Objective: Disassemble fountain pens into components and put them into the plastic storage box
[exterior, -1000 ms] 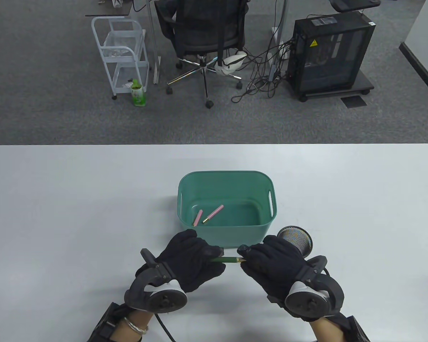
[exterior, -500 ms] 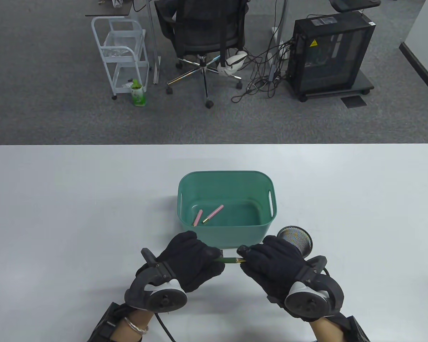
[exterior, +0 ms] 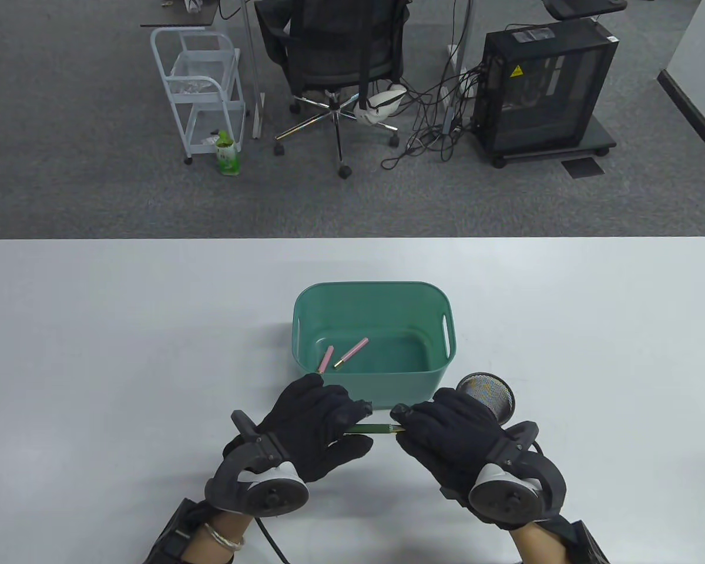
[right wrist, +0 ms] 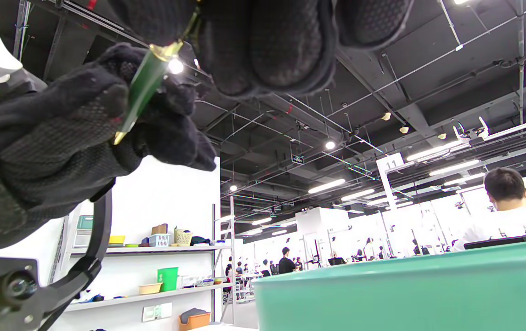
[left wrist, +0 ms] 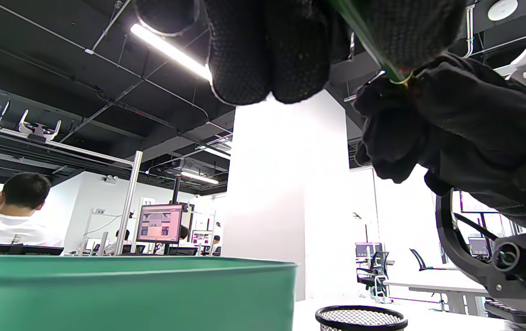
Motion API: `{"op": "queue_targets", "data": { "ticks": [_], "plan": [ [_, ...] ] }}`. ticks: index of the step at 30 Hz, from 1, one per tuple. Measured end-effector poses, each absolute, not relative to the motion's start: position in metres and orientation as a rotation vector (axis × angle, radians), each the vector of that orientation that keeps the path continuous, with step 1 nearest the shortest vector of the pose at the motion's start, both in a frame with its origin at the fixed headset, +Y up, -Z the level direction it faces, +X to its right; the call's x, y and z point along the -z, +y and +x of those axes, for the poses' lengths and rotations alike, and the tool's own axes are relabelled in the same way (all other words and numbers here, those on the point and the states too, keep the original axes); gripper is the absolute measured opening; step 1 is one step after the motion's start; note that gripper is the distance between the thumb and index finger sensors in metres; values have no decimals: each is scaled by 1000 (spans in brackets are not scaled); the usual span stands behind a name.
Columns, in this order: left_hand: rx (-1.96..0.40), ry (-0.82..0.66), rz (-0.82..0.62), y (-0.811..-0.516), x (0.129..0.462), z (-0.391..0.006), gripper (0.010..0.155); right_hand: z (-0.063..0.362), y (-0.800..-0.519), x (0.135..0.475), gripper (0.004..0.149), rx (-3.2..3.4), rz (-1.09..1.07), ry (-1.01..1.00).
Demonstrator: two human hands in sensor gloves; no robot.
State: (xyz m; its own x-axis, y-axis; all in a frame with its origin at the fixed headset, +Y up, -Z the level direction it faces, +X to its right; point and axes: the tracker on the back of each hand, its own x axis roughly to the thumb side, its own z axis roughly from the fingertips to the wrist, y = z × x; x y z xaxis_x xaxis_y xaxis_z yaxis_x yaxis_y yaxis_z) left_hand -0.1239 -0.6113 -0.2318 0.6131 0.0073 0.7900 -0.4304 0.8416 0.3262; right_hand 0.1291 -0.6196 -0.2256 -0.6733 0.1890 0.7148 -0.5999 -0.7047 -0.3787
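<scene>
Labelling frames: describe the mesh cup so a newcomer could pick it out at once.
Start at the green storage box mid-table. At its near right corner, by the right hand, stands the mesh cup. It is the only round, black wire-mesh thing there; the box is solid green plastic.

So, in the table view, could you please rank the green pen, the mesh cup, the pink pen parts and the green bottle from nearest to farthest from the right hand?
1. green pen: gripped by the right hand.
2. mesh cup: just behind that hand.
3. pink pen parts: inside the box, toward the left.
4. green bottle: on the floor, beyond the table.
</scene>
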Motion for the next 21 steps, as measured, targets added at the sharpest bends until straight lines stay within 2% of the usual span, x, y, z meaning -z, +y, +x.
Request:
{"op": "queue_targets", "data": {
  "ticks": [7,21],
  "plan": [
    [-269,-894,526,-612,231,-123,47,129,-620,226,42,-2374,920,-850],
    [-280,-900,518,-613,232,-123,50,128,-620,225,42,-2371,925,-852]
  ]
}}
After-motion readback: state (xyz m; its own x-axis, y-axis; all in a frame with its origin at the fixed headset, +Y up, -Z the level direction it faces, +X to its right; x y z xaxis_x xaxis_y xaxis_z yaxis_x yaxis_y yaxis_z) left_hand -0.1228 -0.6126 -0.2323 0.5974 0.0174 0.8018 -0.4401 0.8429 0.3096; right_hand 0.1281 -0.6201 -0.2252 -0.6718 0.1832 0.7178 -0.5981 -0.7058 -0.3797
